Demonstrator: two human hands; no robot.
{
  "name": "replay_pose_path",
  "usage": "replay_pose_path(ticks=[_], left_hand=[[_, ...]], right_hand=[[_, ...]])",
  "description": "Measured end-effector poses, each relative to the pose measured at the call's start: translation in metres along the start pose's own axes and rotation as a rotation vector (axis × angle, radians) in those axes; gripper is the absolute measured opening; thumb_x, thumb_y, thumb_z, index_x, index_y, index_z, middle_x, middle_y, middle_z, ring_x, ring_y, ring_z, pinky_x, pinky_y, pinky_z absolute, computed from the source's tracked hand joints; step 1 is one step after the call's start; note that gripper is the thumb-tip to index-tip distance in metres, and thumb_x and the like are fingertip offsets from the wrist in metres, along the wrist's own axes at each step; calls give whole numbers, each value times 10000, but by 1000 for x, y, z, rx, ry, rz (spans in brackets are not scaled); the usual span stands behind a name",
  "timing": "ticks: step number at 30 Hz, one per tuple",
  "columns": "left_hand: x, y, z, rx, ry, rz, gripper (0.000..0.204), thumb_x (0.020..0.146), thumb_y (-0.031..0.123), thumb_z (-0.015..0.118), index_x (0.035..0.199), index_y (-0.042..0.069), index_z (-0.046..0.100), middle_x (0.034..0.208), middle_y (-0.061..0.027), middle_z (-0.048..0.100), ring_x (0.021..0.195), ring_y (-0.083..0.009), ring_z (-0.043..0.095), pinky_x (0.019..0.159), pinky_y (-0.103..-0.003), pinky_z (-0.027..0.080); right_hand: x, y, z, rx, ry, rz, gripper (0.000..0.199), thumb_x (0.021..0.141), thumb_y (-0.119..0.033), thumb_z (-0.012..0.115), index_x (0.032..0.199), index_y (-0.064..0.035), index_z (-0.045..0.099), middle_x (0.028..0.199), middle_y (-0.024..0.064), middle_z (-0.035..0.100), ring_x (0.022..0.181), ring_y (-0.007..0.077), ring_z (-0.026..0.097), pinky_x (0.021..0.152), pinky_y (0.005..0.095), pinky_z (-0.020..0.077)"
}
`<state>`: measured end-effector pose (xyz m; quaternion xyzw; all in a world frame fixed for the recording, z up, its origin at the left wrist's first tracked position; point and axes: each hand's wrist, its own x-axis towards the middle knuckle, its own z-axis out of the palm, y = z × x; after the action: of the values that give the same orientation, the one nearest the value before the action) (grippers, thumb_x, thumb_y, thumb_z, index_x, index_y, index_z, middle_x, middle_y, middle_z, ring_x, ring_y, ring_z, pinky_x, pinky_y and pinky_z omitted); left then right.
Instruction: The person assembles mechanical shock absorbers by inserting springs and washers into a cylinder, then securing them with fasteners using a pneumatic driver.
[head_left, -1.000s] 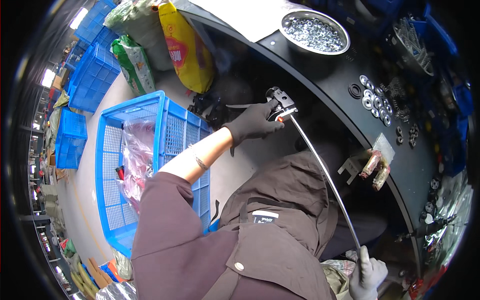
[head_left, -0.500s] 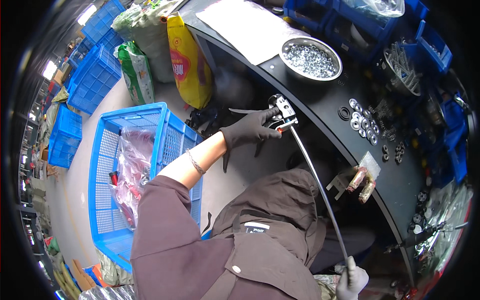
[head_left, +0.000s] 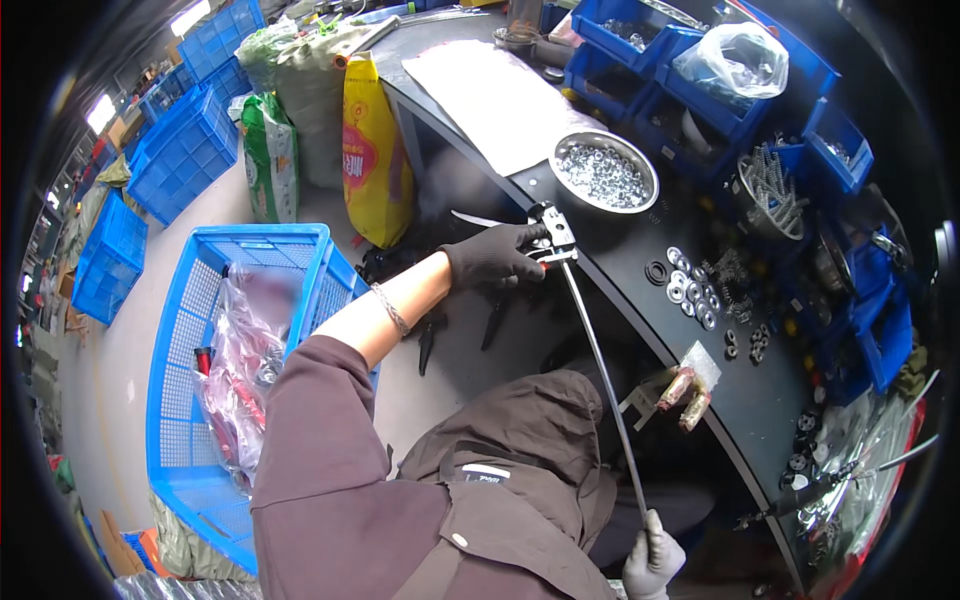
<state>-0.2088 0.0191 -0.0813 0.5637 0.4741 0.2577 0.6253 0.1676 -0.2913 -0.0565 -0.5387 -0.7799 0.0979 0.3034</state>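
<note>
My left hand (head_left: 497, 254), in a dark glove, is closed around the silver head (head_left: 553, 234) at the top of a long thin metal rod (head_left: 602, 372). A thin pale lever (head_left: 480, 218) sticks out from this head to the left, and a small orange-red bit shows by my fingers. The rod slants down and right across the front of the bench. At its lower end, my right hand (head_left: 654, 562), in a light grey glove, is wrapped round the rod. The head lies at the bench edge, below a steel bowl (head_left: 605, 172) of small metal nuts or rings.
On the dark bench (head_left: 640, 270) lie washers (head_left: 692, 288), springs and two wrapped pieces (head_left: 685, 395) at the edge. Blue parts bins (head_left: 690, 110) stand behind. A blue crate (head_left: 170, 450) with bagged parts is at my left; a yellow sack (head_left: 375, 160) stands beyond it.
The whole view has shifted, showing more of the far bench. The rod's head is nearer the steel bowl than before. Both hands keep their hold on the rod and its head.
</note>
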Motion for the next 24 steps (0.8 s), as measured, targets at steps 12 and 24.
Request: replay_pose_path(ticks=[12, 24], left_hand=[[-16, 32, 5, 744, 284, 295, 685, 753, 262, 656, 1329, -36, 435, 1056, -251, 634, 997, -355, 633, 886, -383, 476], [-52, 82, 97, 731, 444, 896, 651, 731, 144, 736, 1317, 42, 472, 906, -155, 668, 713, -288, 678, 632, -353, 533]], right_hand=[[-6, -5, 28, 377, 58, 386, 302, 915, 4, 580, 1210, 21, 642, 1059, 146, 715, 893, 153, 672, 770, 260, 516], [62, 11, 66, 416, 214, 121, 431, 840, 110, 556, 1263, 34, 581, 796, 61, 565, 651, 154, 535, 619, 271, 454]])
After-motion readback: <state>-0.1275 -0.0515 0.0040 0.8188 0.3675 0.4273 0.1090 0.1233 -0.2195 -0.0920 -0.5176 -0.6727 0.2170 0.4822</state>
